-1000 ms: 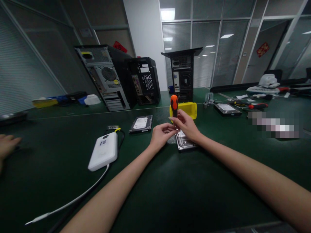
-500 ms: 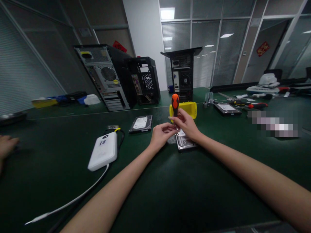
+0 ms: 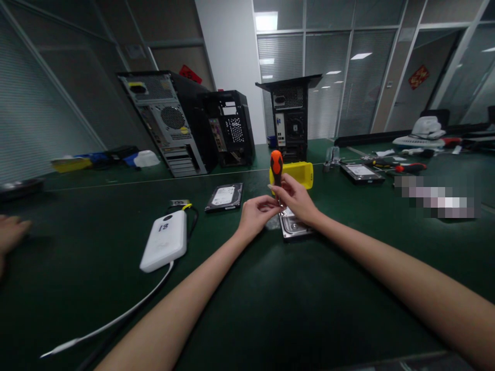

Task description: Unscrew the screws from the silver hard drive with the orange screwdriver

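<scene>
An orange and black screwdriver [image 3: 276,164] stands nearly upright over a silver hard drive [image 3: 296,226] lying on the green table. My right hand [image 3: 297,198] is closed around the lower part of its handle. At the shaft near the tip, the thumb and fingers of my left hand [image 3: 257,214] are pinched together. Both hands partly cover the drive, and the exact spot where the tip meets it is hidden. Just behind my right hand is a yellow plastic case [image 3: 303,174]. A second hard drive [image 3: 225,197] lies label up, left of my left hand.
A white power bank [image 3: 165,241] with a cable lies at left. Computer cases [image 3: 185,113] stand along the back. Another hard drive [image 3: 361,173] and red-black pliers or a similar tool [image 3: 410,168] lie at right. Another person's hand [image 3: 13,232] shows at the left edge.
The screwdriver's handle top has tilted slightly to the left. Both my hands stay almost in place at the drive. The other person's hand has shifted slightly.
</scene>
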Motion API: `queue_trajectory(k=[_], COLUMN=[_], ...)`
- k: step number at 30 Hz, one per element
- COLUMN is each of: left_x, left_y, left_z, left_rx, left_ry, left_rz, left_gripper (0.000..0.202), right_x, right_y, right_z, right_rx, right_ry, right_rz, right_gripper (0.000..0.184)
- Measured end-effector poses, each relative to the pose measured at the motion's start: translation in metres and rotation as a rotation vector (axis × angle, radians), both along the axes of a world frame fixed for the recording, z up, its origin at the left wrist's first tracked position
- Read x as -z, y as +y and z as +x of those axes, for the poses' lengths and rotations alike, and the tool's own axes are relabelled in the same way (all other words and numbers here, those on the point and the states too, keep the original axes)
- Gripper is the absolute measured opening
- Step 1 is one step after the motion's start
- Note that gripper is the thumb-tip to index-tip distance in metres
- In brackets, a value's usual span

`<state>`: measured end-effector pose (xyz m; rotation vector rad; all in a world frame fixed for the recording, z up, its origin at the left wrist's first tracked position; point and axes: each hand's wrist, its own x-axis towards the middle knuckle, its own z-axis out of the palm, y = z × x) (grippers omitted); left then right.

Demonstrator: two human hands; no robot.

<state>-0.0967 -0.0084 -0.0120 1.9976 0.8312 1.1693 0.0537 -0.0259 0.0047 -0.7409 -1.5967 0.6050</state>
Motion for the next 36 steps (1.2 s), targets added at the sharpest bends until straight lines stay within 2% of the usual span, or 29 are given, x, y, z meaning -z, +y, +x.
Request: queue_trajectory(k=[10, 20, 28, 32, 34, 36], left_x=[0.000, 0.001, 0.003, 0.004, 0.003, 0.003], left_y=[0.000, 0.000, 0.001, 0.001, 0.000, 0.000], left_z=[0.001, 0.000, -0.001, 0.000, 0.000, 0.000], left_rx=[-0.003, 0.027, 0.024, 0.027, 0.029, 0.015], left_ry=[-0.025, -0.016, -0.031, -0.031, -0.018, -0.001], left_rz=[-0.043, -0.053, -0.079, -0.076, -0.064, -0.053], left_gripper=[0.026, 0.027, 0.029, 0.029, 0.029, 0.030], right_x=[-0.003, 0.001, 0.000, -0.011, -0.022, -0.037], right_y=[-0.004, 0.003, 0.001, -0.001, 0.000, 0.002], right_z=[0.002, 0.001, 0.001, 0.004, 0.006, 0.008], right_rx=[-0.036, -0.079, -0.048, -0.041, -0.084, -0.195], right_ry=[-0.028, 0.048, 0.021, -0.057, -0.037, -0.021], right_rz=[0.030, 0.005, -0.007, -0.001, 0.027, 0.018], right_gripper=[0.026, 0.025, 0.026, 0.030, 0.033, 0.037])
